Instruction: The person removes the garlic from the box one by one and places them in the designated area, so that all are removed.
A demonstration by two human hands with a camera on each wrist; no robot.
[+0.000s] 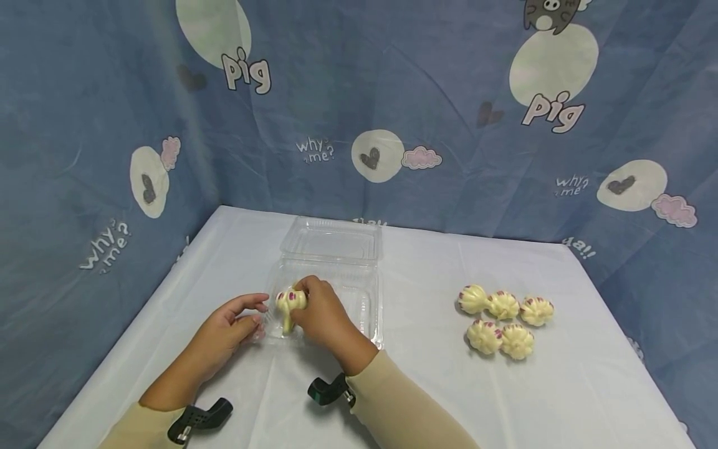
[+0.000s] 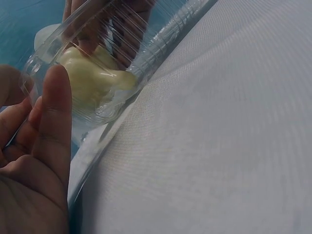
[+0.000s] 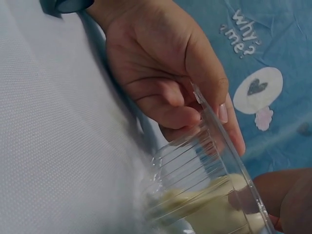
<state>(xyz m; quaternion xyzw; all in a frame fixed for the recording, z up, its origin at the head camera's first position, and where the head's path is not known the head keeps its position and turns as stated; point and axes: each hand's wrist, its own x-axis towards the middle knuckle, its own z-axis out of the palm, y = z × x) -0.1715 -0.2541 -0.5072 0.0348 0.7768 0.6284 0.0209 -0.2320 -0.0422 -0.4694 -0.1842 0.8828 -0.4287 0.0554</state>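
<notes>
Over the left part of a clear plastic clamshell box (image 1: 343, 274), my right hand (image 1: 321, 312) pinches a pale yellow garlic bulb (image 1: 290, 300), apparently an imitation one. The bulb is lobed, with magenta marks and a stalk pointing toward me. Through the clear wall in the left wrist view, the bulb (image 2: 92, 78) and the right fingers show. My left hand (image 1: 227, 327) is at the box's near left corner, its thumb and fingers on either side of the rim (image 3: 229, 151). Whether the bulb touches the box floor I cannot tell.
Several similar garlic bulbs (image 1: 503, 305) lie in two rows on the white-covered table (image 1: 426, 386), right of the box. The box lid (image 1: 336, 240) lies folded back behind the base. Blue printed cloth (image 1: 437, 75) hangs behind and left of the table.
</notes>
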